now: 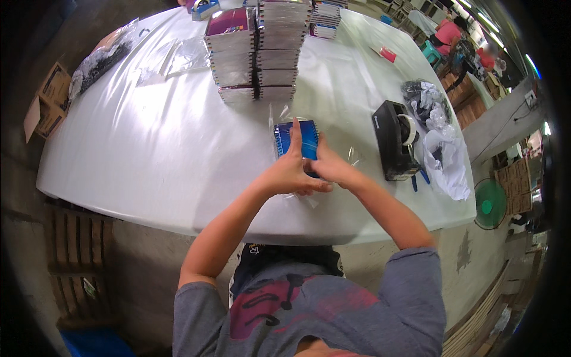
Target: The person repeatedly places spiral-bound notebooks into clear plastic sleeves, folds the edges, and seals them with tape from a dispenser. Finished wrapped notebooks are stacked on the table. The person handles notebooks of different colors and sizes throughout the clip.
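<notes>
A small blue spiral notebook [309, 134] in a clear plastic wrapper lies near the front middle of the table, with loose film sticking out around it. My left hand [288, 172] grips its near left part, index finger stretched along the cover and thumb pointing right. From the right side, my right hand [333, 165] holds the notebook's right edge. The two hands overlap at the near end and hide that part. Farther back stand tall stacks of wrapped notebooks [278, 53], with a purple-covered notebook [229, 22] topping the left one.
On the right stands a black tape dispenser [389, 140] beside blue-handled scissors [419, 179] and crumpled plastic [443, 160]. Flat clear bags [187, 56] lie at the back left. A cardboard box [53, 101] sits beyond the left edge. People [449, 35] are in the far right background.
</notes>
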### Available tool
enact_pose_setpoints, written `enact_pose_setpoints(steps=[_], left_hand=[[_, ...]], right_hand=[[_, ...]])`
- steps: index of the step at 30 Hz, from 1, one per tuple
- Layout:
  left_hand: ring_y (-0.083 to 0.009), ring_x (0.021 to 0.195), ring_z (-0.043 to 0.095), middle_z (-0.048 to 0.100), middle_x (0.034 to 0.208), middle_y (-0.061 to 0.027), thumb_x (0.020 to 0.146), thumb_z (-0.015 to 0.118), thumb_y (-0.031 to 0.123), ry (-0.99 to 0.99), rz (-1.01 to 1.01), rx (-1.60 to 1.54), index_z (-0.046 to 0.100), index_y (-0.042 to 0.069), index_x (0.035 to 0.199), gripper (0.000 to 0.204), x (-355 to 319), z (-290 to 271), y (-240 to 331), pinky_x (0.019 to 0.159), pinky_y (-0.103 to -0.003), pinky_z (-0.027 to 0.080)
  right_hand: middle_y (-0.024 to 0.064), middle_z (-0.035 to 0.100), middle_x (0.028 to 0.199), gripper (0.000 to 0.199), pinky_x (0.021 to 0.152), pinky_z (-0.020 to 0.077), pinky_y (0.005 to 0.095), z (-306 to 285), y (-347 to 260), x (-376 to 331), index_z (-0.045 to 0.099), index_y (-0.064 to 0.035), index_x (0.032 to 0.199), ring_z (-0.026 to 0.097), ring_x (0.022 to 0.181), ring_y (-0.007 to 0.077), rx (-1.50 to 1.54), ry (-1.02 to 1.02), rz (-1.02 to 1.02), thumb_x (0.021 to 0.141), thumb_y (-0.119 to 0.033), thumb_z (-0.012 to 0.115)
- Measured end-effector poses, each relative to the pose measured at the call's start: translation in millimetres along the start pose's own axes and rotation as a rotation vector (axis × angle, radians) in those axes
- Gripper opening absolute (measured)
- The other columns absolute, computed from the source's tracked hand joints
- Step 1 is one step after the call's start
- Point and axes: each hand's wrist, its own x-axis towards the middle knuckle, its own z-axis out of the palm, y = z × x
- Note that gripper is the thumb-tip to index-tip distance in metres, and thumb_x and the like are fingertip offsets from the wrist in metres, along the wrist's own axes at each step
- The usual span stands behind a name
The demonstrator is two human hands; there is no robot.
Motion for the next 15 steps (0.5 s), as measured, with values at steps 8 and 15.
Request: enact_pose_setpoints(steps=[8,15], left_hand=[[-0.0278,0.098,0.063,0.05,0.125,-0.0262,0.055,0.09,0.04,0.111,0.239,0.198,-0.03,0.012,0.141,0.15,7,0,-23,0.079,-0.032,0.053],[-0.0293,0.094,0.06,0.035,0.141,-0.0222,0.076,0.059,0.004,0.443,0.772,0.805,0.041,0.015,0.136,0.064,-51,92,-70,0.073,-0.036,0.055]], right_hand=[[0.022,0.024,0.147,0.09,0.104,0.036,0.0387,3,0,-9,-0.009,0.0041,0.145,0.036,0.131,0.0326,0.337,-0.055,0.009,0.093,-0.032,0.055],[0.0184,0.03,0.144,0.087,0.102,0.0375,0.0334,10,2,-12,-0.009,-0.0003,0.146,0.043,0.123,0.0264,0.328,0.004,-0.051,0.095,-0.029,0.054]])
